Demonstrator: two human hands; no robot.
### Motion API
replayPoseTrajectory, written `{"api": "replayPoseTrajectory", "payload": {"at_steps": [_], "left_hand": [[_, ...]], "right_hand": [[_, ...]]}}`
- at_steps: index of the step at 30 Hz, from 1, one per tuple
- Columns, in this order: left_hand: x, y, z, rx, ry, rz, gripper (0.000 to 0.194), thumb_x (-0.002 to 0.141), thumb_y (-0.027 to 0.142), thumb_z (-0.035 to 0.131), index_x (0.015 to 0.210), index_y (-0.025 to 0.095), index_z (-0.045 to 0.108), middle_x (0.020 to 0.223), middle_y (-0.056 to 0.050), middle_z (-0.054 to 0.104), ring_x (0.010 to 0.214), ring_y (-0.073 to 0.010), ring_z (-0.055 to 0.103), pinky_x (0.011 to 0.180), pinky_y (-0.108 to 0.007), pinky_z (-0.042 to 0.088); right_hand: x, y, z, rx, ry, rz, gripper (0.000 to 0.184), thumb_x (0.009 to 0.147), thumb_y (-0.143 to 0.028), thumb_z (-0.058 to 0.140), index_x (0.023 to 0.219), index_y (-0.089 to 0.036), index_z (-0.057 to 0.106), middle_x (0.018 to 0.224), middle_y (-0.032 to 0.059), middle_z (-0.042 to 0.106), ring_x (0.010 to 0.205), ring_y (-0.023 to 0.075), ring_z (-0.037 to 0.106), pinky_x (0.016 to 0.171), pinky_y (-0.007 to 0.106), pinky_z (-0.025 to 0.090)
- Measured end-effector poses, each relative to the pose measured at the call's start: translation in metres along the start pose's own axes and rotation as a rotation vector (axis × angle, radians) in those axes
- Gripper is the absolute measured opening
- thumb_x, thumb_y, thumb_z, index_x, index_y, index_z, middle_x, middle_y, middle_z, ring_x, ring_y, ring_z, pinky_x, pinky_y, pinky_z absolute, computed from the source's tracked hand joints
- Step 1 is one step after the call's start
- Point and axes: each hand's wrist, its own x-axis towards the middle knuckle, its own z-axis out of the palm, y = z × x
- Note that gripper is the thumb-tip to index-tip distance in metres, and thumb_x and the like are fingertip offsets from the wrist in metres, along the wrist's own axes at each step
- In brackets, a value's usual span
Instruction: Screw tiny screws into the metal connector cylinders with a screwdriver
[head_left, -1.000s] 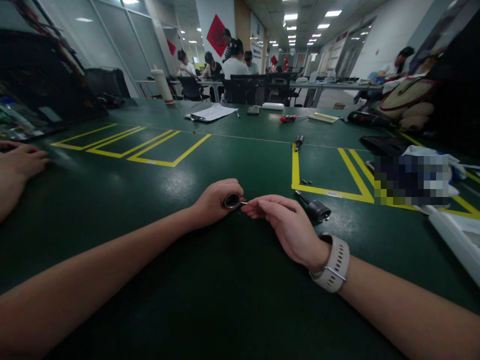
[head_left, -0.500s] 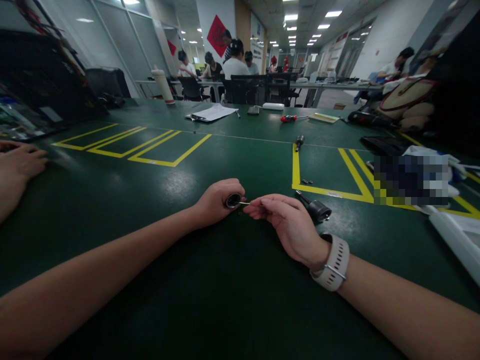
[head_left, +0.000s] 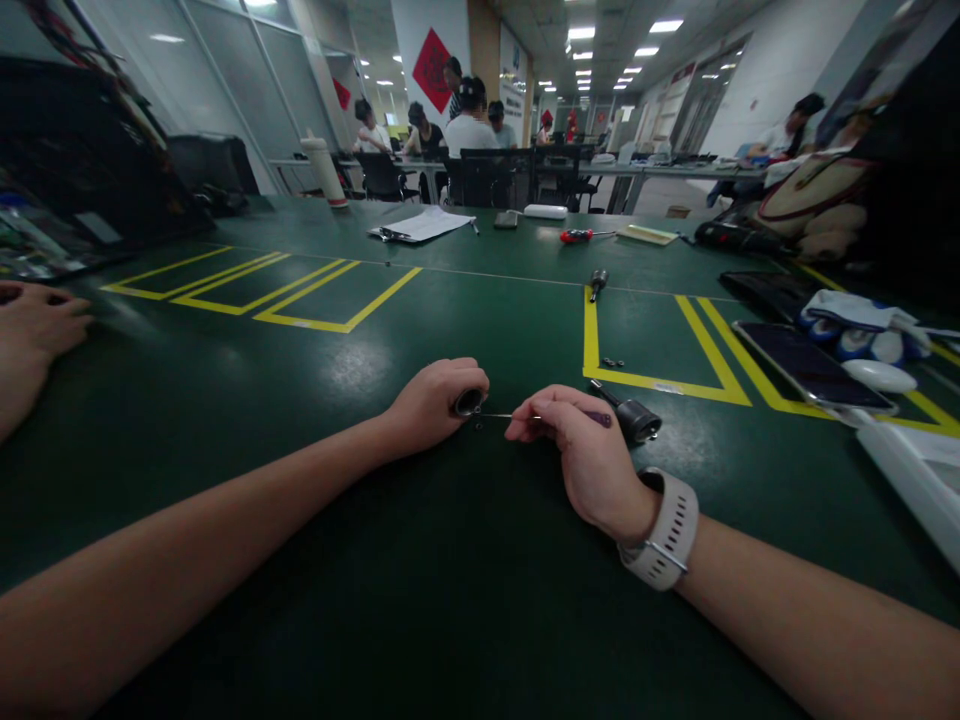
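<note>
My left hand (head_left: 437, 402) is closed around a dark, hollow cylindrical part (head_left: 469, 402), its round opening turned towards my right hand. My right hand (head_left: 574, 430) pinches a thin screwdriver (head_left: 598, 418) with a dark handle. The slim metal shaft points left, and its tip is close to the rim of the cylinder, by a tiny ring-like piece. Another small dark ring (head_left: 479, 427) lies on the green table just below. Behind my right hand rests a black cylindrical tool part (head_left: 636, 420) with a narrow stem.
Several small nuts (head_left: 613, 363) lie by the yellow tape, with a metal-and-black fitting (head_left: 598, 284) behind them. A red screwdriver (head_left: 577, 237), a clipboard (head_left: 424, 225) and a phone (head_left: 814, 365) are farther out. Another person's hand (head_left: 41, 325) rests at the left edge.
My right hand has drawn slightly right and tilted, bringing the screwdriver's handle into view. The shaft tip has come out of the cylinder's opening to its lower rim. My left hand stays put.
</note>
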Motion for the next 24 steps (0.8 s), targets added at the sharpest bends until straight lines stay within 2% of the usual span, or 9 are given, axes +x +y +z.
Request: {"api": "replayPoseTrajectory", "payload": {"at_steps": [5, 11, 24], "left_hand": [[0.0009, -0.0029, 0.0019, -0.059, 0.051, -0.001, 0.009, 0.079, 0.013, 0.053, 0.071, 0.016, 0.050, 0.068, 0.001, 0.050, 0.062, -0.0115, 0.048, 0.056, -0.023, 0.036], [0.0008, -0.0038, 0.0023, -0.081, 0.058, -0.014, 0.010, 0.080, 0.017, 0.054, 0.071, 0.016, 0.051, 0.068, 0.001, 0.051, 0.062, -0.0109, 0.049, 0.055, -0.023, 0.036], [0.0017, -0.0023, 0.0018, -0.103, 0.057, -0.054, 0.014, 0.078, 0.024, 0.058, 0.069, 0.017, 0.049, 0.064, 0.003, 0.048, 0.058, -0.0100, 0.045, 0.052, -0.022, 0.033]], "right_hand": [[-0.0003, -0.0044, 0.0031, -0.072, -0.005, 0.050, 0.021, 0.080, -0.023, 0.050, 0.066, -0.019, 0.065, 0.064, 0.0002, 0.064, 0.065, 0.0147, 0.058, 0.065, 0.031, 0.043], [0.0001, -0.0044, 0.0046, -0.131, -0.001, 0.033, 0.018, 0.080, -0.025, 0.053, 0.069, -0.019, 0.066, 0.068, 0.0011, 0.065, 0.070, 0.0160, 0.059, 0.071, 0.034, 0.044], [-0.0018, -0.0036, 0.0026, -0.045, 0.046, -0.033, 0.021, 0.083, -0.026, 0.052, 0.070, -0.019, 0.067, 0.068, 0.0014, 0.066, 0.069, 0.0154, 0.060, 0.069, 0.032, 0.045]]}}
